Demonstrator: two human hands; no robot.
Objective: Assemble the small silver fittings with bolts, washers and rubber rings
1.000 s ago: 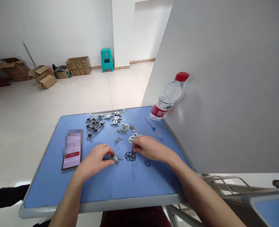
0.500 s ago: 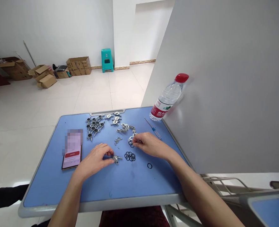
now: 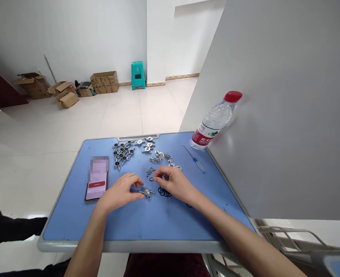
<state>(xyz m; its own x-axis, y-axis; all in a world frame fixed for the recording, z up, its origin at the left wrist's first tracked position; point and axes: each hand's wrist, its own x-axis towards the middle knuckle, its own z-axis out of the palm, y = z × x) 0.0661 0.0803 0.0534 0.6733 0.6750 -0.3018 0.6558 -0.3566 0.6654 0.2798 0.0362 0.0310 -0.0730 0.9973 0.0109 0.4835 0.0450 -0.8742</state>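
My left hand [image 3: 123, 191] rests on the blue tabletop, its thumb and fingers curled around one side of a small silver metal fitting [image 3: 147, 191] with thin arms and a round domed centre. Between the thumb and forefinger of my right hand [image 3: 171, 182] is a thin black rubber ring [image 3: 151, 179], just above the fitting. Partly under that hand lies a cluster of similar black rings [image 3: 164, 192]. A little pile of steel balls [image 3: 150, 171] sits just beyond my fingertips.
Several fittings with black centres [image 3: 123, 151] lie at the back left, beside loose silver plates [image 3: 148, 146] and metal pieces [image 3: 160, 156]. A phone [image 3: 97, 184] is at the left. A screwdriver [image 3: 195, 158] and a water bottle [image 3: 213, 125] stand near the grey partition [image 3: 273, 115].
My right hand has moved left from the silver plates towards the fitting, carrying a black ring. My left hand stays at the fitting. The view has shifted slightly.
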